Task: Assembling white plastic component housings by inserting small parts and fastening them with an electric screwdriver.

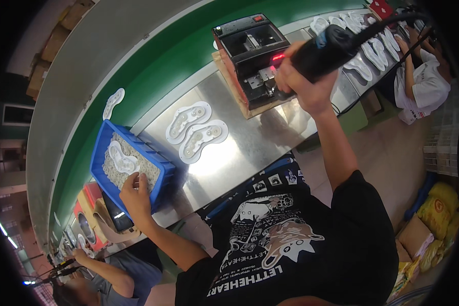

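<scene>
My right hand [311, 86] is wrapped around a black electric screwdriver [324, 53], whose cord runs off to the upper right. The tool's front end is by the silver pick-up part of a black and red screw feeder [250, 51] with a lit red display; my fingers partly hide the tip. At the blue bin [155, 158], my left hand [136, 193] has its fingers curled together over the near rim. Whatever they pinch is too small to make out. Many small pale pieces [137, 153] fill the bin, and a white sole-shaped plate [121, 159] lies on them, just beyond my fingertips.
Two white sole-shaped plates [201, 140] with round parts lie on the metal bench [250, 148]. Another plate [113, 103] rests on the green surface behind the bin. Several more plates [375, 53] lie at the far right beside a co-worker [426, 84]. Another person [112, 280] works at lower left.
</scene>
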A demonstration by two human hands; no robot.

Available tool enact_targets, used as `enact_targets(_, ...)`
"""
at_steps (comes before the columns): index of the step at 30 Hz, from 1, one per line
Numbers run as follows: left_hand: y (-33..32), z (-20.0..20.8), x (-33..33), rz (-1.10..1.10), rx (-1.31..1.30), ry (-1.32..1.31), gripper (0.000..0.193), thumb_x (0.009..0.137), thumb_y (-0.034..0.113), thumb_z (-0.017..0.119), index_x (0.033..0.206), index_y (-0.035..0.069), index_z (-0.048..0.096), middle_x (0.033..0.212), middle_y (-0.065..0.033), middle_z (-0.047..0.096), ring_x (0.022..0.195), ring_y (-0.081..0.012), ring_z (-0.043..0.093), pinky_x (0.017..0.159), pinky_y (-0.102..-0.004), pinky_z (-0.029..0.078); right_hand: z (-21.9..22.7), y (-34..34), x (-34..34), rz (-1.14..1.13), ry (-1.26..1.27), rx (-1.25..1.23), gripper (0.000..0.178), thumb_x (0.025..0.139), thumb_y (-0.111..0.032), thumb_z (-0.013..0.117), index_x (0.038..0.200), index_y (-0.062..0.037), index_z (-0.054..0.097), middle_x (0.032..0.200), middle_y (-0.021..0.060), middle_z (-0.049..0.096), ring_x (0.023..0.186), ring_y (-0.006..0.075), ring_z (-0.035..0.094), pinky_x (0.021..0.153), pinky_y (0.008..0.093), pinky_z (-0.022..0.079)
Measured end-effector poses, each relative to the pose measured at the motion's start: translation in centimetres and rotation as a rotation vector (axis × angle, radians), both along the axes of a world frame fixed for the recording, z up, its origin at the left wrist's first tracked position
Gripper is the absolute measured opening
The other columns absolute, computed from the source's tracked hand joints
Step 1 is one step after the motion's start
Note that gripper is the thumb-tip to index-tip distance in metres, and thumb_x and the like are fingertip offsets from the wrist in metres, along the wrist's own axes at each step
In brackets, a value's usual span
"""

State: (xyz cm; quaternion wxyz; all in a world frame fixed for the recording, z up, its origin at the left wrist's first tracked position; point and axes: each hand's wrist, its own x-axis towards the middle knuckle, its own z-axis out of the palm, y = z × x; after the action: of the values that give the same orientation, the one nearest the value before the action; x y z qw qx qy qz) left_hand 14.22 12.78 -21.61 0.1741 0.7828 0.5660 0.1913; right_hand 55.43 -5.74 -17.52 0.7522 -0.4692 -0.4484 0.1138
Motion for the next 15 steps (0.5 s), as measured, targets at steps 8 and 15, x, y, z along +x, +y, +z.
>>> enact_targets(8, -0.2, 0.1, 0.1, -0.011, 0.007, 0.0, 0.035, 0.093, 0.024, 0.072, 0.109, -0.007, 0.073, 0.089, -0.0194, 0.075, 0.078, -0.0253, 0.069, 0.075, -0.0373, 0.053, 1.6, 0.5, 0.7, -0.124, 0.024, 0.102, 0.023, 0.091, 0.008, 0.063, 0.113, 0.0048, 0.056, 0.071, 0.0071, 0.058, 0.054, 0.015, 0.056, 0.053, 0.0333, 0.047)
enact_targets(15, -0.9, -0.1, -0.6, -0.011, 0.212, 0.031, 0.025, 0.092, 0.014, 0.071, 0.105, -0.006, 0.073, 0.09, -0.0184, 0.073, 0.08, -0.0307, 0.069, 0.074, -0.0394, 0.053, 0.4, 1.9, 0.8, -0.103, -0.037, -0.109, 0.021, 0.088, 0.006, 0.07, 0.105, 0.0027, 0.059, 0.075, 0.0052, 0.062, 0.06, 0.013, 0.059, 0.056, 0.0302, 0.049)
